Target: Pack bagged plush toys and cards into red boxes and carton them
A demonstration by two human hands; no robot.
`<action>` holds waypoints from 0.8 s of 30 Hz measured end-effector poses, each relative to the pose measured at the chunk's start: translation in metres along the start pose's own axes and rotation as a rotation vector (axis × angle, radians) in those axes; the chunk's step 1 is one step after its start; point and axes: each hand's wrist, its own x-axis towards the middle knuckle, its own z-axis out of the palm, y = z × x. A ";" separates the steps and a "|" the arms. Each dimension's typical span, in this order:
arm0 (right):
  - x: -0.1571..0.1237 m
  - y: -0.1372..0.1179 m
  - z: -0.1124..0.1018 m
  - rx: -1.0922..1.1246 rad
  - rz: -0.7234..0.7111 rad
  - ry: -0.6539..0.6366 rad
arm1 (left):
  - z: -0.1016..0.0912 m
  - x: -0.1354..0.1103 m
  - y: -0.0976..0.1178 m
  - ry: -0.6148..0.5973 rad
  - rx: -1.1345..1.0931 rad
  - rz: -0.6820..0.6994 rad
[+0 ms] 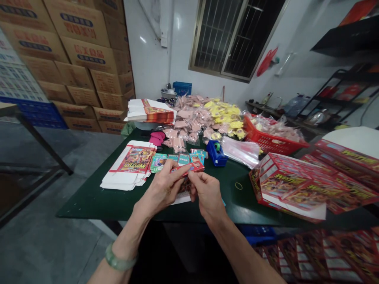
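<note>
My left hand point(164, 181) and my right hand point(207, 191) meet over the near edge of the green table point(97, 197). Fingers of both are closed on a small red printed box point(197, 167), whose lower part they hide. Below them lies a printed sheet or flat carton, mostly covered. Just beyond are teal and green printed cards point(160, 161). To the left rests a stack of flat red-and-white cartons point(130, 159). A blue tape dispenser point(217, 154) stands beyond my right hand, and a rubber band point(238, 185) lies to its right.
Bagged pink pieces point(179, 144) and yellow pieces point(223, 112) are heaped at the back. Clear plastic bags point(241, 152) lie before a red basket point(266, 142). Red printed boxes point(290, 185) crowd the right side. More flat cartons point(151, 112) sit back left; brown boxes point(89, 55) line the wall.
</note>
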 end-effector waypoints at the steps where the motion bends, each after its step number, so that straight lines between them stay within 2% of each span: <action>1: 0.001 0.005 0.000 0.005 -0.001 0.013 | -0.002 0.002 -0.001 -0.027 -0.017 -0.007; 6: 0.004 0.049 -0.008 -0.105 0.144 0.072 | -0.010 0.005 -0.006 0.042 -0.040 -0.061; 9: 0.003 0.065 -0.014 -0.132 0.161 0.094 | -0.015 -0.007 -0.005 0.223 -0.069 -0.177; 11: 0.002 0.061 -0.017 -0.105 0.085 0.123 | -0.013 -0.022 -0.004 0.407 -0.071 -0.306; 13: 0.002 0.048 -0.019 -0.071 -0.061 0.093 | -0.008 -0.039 -0.005 0.551 -0.082 -0.445; 15: 0.004 0.029 -0.025 -0.129 -0.250 0.037 | -0.001 -0.055 -0.007 0.601 -0.152 -0.553; 17: 0.008 0.007 -0.034 -0.356 -0.479 0.011 | 0.003 -0.065 -0.011 0.570 -0.226 -0.581; 19: 0.012 -0.014 -0.041 -0.693 -0.762 -0.046 | 0.000 -0.067 -0.011 0.549 -0.181 -0.516; 20: 0.015 -0.024 -0.043 -0.861 -0.901 -0.121 | -0.004 -0.064 -0.010 0.546 -0.120 -0.467; 22: 0.018 -0.040 -0.041 -1.114 -1.115 -0.361 | -0.011 -0.053 -0.005 0.491 -0.004 -0.377; 24: 0.019 -0.051 -0.031 -1.236 -1.224 -0.642 | -0.015 -0.040 0.000 0.312 0.007 -0.320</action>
